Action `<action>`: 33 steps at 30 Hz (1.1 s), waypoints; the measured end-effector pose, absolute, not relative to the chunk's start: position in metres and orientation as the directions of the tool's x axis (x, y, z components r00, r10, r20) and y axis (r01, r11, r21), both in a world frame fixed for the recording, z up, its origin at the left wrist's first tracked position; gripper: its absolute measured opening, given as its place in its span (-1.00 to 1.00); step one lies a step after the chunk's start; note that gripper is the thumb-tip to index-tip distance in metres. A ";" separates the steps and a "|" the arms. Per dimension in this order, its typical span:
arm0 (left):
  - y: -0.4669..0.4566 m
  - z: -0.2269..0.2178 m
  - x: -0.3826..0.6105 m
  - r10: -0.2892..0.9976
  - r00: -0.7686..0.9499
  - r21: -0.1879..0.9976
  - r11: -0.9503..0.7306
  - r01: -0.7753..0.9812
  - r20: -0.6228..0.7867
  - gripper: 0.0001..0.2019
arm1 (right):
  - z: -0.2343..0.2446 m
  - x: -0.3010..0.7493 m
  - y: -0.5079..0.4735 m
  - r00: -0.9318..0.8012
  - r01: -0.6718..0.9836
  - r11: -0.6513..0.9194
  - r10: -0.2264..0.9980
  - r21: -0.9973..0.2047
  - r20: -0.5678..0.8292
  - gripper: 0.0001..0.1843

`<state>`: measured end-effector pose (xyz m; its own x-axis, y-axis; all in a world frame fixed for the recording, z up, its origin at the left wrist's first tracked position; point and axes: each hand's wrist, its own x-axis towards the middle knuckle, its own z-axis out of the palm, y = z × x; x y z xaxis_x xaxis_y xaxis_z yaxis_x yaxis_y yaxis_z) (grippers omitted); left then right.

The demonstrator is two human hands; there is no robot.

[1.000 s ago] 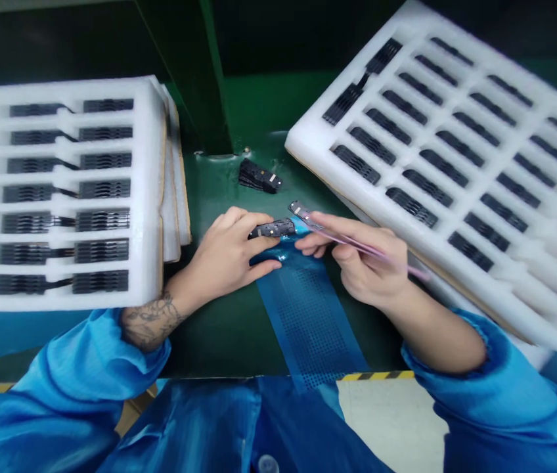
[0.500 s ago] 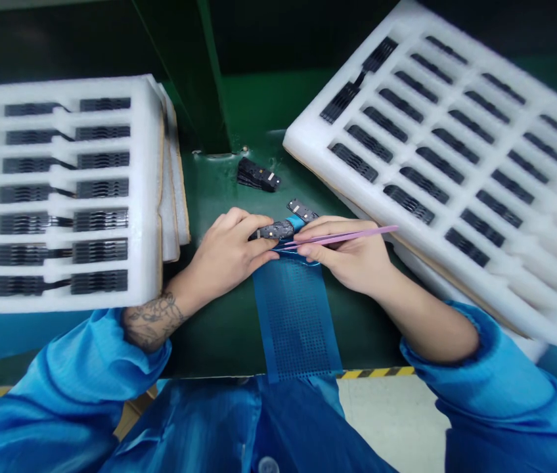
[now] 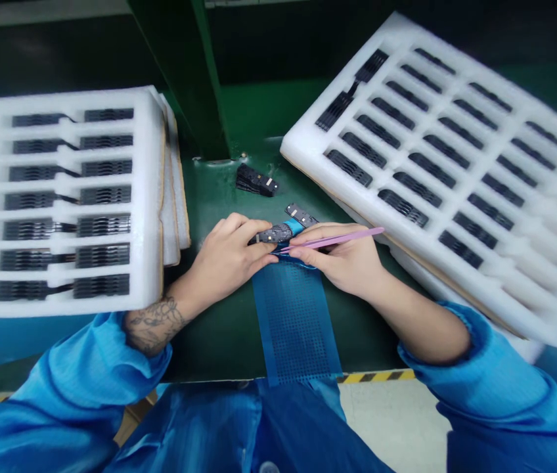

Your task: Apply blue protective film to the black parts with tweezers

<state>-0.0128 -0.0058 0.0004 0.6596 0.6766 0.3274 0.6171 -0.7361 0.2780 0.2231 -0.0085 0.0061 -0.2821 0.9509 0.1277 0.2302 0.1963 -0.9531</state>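
Holding a dark circuit module [image 3: 273, 232] against the bench, the left hand [image 3: 226, 255] is curling its fingers over it, while the right hand [image 3: 338, 259] is pinching slim pink tweezers [image 3: 336, 239] between thumb and fingers, their tips reaching in at the module's blue flex ribbon [image 3: 294, 226]. A second dark connector end [image 3: 301, 214] is angling away from that ribbon, just beyond the hands. The module is lying above the top end of a perforated blue strip [image 3: 295, 322], which is running down the green workbench [image 3: 214, 197] toward the person. A small stack of dark modules [image 3: 255, 180] is sitting on the bench just ahead of the hands. Two white foam trays are flanking the work, the left tray [image 3: 153, 197] and the tilted right tray [image 3: 298, 157] both carrying rows of dark modules, and blue sleeves [image 3: 106, 368] are covering the person's arms up to the wrists.
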 end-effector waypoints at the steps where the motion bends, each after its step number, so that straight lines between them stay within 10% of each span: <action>1: -0.006 0.001 -0.013 0.678 0.659 0.278 -0.735 0.618 0.326 -0.76 | 0.006 0.223 -0.009 -0.282 0.232 0.199 0.950 -0.952 0.130 -0.90; 15: -0.007 0.005 -0.015 0.685 0.678 0.294 -0.728 0.620 0.267 -0.70 | 0.009 0.220 -0.008 0.052 0.143 -0.039 0.998 -0.989 -0.032 -0.76; 33: -0.006 0.003 -0.009 0.729 0.596 0.396 -0.684 0.613 0.337 -0.87 | 0.005 0.218 -0.006 0.056 0.145 -0.061 0.997 -0.988 -0.053 -0.74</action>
<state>-0.0095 -0.0060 0.0025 0.5955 0.7292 0.3370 0.6133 -0.6837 0.3956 0.2184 -0.0061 0.0048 0.0560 0.9970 -0.0530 0.1452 -0.0607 -0.9875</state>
